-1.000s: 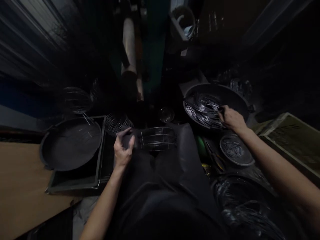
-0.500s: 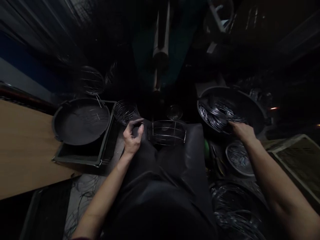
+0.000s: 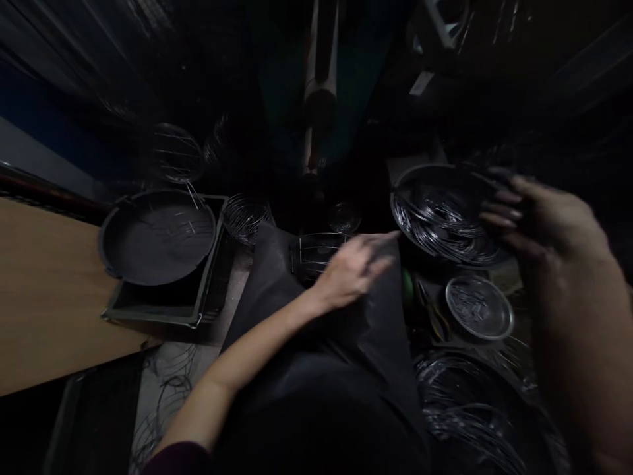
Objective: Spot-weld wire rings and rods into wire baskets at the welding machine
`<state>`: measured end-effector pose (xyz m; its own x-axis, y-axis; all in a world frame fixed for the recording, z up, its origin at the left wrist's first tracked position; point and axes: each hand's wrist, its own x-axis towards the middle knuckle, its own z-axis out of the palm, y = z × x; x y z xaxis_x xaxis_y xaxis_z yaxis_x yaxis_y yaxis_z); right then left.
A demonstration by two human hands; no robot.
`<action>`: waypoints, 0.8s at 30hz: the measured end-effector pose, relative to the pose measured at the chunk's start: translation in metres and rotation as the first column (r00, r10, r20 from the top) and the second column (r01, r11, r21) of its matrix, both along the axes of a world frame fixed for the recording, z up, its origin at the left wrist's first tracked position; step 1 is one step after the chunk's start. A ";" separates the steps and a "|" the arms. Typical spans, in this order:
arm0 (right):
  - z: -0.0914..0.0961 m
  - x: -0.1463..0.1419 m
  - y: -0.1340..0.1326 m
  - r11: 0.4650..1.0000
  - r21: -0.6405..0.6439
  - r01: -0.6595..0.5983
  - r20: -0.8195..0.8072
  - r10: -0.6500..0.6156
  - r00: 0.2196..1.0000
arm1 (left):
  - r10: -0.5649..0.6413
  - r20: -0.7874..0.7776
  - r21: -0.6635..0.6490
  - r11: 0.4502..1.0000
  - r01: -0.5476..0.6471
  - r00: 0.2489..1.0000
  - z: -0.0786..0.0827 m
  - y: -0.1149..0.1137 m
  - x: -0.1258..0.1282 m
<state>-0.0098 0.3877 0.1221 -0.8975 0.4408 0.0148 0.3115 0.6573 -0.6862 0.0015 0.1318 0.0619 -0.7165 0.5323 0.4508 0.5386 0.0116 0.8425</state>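
Observation:
My left hand [image 3: 353, 270] reaches rightward over my lap, partly covering a curved wire frame [image 3: 309, 247]. Its index finger and thumb are stretched out and apart, with nothing visible between them. My right hand [image 3: 548, 214] is raised at the right rim of a dark round pan [image 3: 420, 173]; motion blurs its fingers, and whether they hold anything cannot be made out. Inside that pan lies a heap of shiny bent wires [image 3: 430, 227]. A dark apron [image 3: 316, 369] covers my lap beneath the frame.
Left, a shallow dark pan [image 3: 158, 237] rests over a crate [image 3: 153, 316], beside coiled wire rings [image 3: 247, 218]. Right stand a bowl of small metal pieces [image 3: 477, 307], pliers [image 3: 435, 320] and a container of wire rings [image 3: 469, 422]. A machine shaft [image 3: 321, 72] rises ahead.
My left hand has moved right from beside the wire frame to over it, its fingers stretching out. My right hand has come up and right, away from the wires in the pan.

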 end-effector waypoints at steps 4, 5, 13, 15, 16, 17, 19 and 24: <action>0.061 -0.019 -0.065 0.873 -0.484 -0.056 -0.091 0.013 0.996 | -0.203 0.157 -0.009 0.978 0.207 0.967 0.009 0.055 -0.005; 0.064 -0.023 -0.077 0.841 -0.534 -0.087 -0.132 0.019 0.991 | -0.186 0.233 0.027 0.982 0.185 0.955 0.013 0.058 -0.011; -0.042 0.004 -0.112 0.811 -0.486 -0.324 -0.237 0.235 0.943 | -0.119 0.699 0.256 0.962 -0.092 0.705 0.039 0.037 -0.091; -0.060 0.009 -0.119 0.772 -0.509 -0.380 -0.257 0.285 0.923 | -0.115 0.760 0.242 0.964 -0.114 0.640 0.033 0.038 -0.101; -0.065 0.007 -0.122 0.756 -0.524 -0.391 -0.248 0.304 0.920 | -0.109 0.775 0.233 0.965 -0.121 0.623 0.029 0.040 -0.104; -0.069 0.003 -0.124 0.743 -0.542 -0.393 -0.227 0.321 0.919 | -0.101 0.782 0.221 0.967 -0.122 0.615 0.025 0.041 -0.107; -0.073 -0.007 -0.128 0.723 -0.583 -0.371 -0.174 0.334 0.926 | -0.095 0.774 0.189 0.978 -0.085 0.626 0.019 0.039 -0.112; -0.080 -0.028 -0.128 0.673 -0.642 -0.367 -0.156 0.354 0.922 | -0.055 0.510 0.001 0.998 0.064 0.859 0.007 -0.011 -0.119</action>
